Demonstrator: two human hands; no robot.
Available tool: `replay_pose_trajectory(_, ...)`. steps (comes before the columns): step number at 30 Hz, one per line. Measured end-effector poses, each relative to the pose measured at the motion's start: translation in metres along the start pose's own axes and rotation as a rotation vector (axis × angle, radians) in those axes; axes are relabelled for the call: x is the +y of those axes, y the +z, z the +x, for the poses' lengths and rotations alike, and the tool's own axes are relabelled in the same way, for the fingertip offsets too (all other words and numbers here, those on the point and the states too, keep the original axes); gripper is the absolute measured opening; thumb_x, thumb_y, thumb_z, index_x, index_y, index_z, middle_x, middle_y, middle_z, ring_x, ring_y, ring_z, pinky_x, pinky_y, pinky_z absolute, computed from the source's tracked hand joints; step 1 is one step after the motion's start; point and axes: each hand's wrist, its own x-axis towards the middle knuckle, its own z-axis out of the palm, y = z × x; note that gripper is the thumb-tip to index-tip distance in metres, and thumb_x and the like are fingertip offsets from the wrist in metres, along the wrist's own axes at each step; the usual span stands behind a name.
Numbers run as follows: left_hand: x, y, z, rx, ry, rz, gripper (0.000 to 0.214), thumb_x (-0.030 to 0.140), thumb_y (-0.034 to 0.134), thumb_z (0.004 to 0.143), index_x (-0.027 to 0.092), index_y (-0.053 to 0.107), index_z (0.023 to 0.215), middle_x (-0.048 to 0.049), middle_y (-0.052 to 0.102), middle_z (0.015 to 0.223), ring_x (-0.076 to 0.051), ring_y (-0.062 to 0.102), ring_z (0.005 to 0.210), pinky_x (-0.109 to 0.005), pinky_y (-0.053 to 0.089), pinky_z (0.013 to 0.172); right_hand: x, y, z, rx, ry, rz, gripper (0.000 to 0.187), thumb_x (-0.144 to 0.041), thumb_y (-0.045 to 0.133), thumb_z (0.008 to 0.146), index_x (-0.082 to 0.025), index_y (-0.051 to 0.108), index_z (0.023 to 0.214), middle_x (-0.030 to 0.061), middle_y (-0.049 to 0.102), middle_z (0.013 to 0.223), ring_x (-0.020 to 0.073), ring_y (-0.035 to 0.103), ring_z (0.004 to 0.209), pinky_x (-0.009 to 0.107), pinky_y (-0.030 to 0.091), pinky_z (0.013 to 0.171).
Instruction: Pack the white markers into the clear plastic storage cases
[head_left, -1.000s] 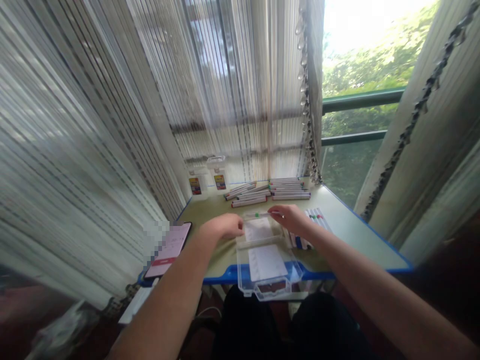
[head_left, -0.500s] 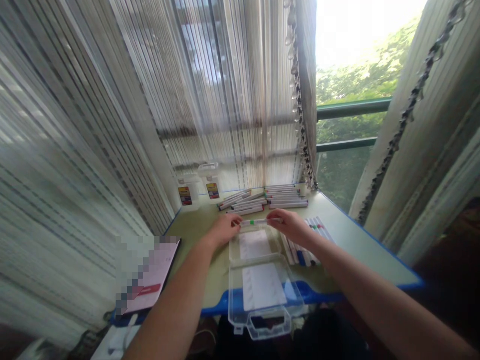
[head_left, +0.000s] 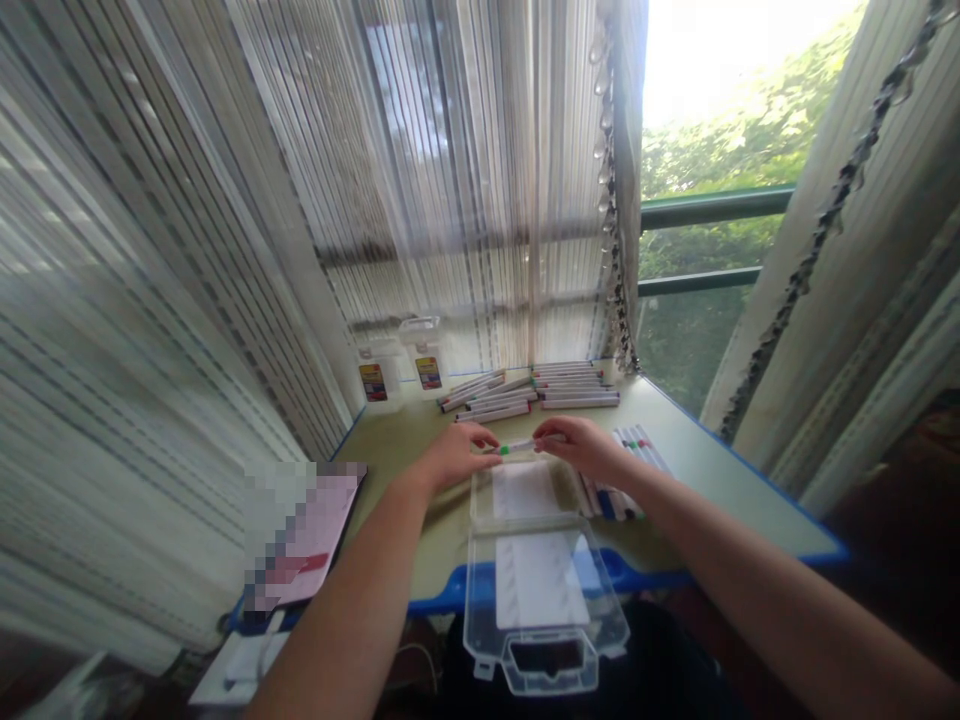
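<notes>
A white marker pen (head_left: pixel 523 446) with a green band lies crosswise between my two hands, over the far end of the open clear plastic case (head_left: pixel 480 590). My left hand (head_left: pixel 463 450) pinches its left end. My right hand (head_left: pixel 576 442) grips the other end, fingers closed around it. The case holds white card inserts (head_left: pixel 541 580), and its handled half reaches past the table's front edge. Under and beside my right forearm lies a row of markers (head_left: pixel 643 447), partly hidden, some with blue, green or red bands.
Several loose markers (head_left: pixel 496 408) lie in piles at the back of the table (head_left: pixel 720 490). Two clear cases with labels (head_left: pixel 429 373) stand at the back left. A pink-covered flat item (head_left: pixel 330 520), partly pixelated, lies at the left edge. Curtains (head_left: pixel 450 200) hang behind.
My left hand has shifted slightly right along the marker, closer to the green band, and the marker is tilted a little. The view has shifted slightly.
</notes>
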Motion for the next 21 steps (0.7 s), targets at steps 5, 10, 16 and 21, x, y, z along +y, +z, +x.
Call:
replay_pose_trajectory(5,0.0,-0.003,0.001,-0.022,0.06,0.053,0.02,0.034,0.067,0.07,0.018,0.071,0.081,-0.0048,0.068,0.088,-0.018,0.06,0.085,-0.025,0.046,0.071,0.001,-0.001,-0.002,-0.021,-0.038,-0.056,0.021,-0.033,0.057,0.08,-0.018,0.069,0.087,0.0018,0.069,0.076,0.0138,0.059,0.069,0.023,0.042,0.063)
replay_pose_trajectory(10,0.004,-0.004,0.0,-0.027,0.084,0.08,0.016,0.032,0.068,0.07,0.018,0.073,0.077,-0.0043,0.066,0.089,-0.016,0.06,0.084,-0.025,0.046,0.076,0.005,-0.003,-0.001,-0.059,-0.095,-0.248,0.013,-0.024,0.062,0.076,-0.02,0.072,0.084,0.0023,0.07,0.076,0.015,0.058,0.068,0.024,0.042,0.064)
replay_pose_trajectory(16,0.002,-0.002,-0.001,-0.036,0.069,0.117,0.024,0.036,0.066,0.072,0.018,0.075,0.085,-0.0053,0.064,0.087,-0.016,0.059,0.078,-0.026,0.044,0.073,0.008,-0.005,0.001,-0.096,-0.145,-0.337,0.012,-0.019,0.066,0.075,-0.021,0.074,0.083,0.0039,0.071,0.08,0.018,0.061,0.076,0.027,0.044,0.072)
replay_pose_trajectory(21,0.0,-0.002,-0.001,-0.069,0.075,0.127,0.024,0.035,0.063,0.074,0.017,0.075,0.086,-0.0044,0.067,0.083,-0.015,0.058,0.074,-0.025,0.043,0.068,0.013,-0.006,0.0,-0.064,-0.191,-0.309,0.013,-0.021,0.066,0.075,-0.021,0.076,0.083,0.006,0.068,0.083,0.0172,0.062,0.076,0.026,0.046,0.072)
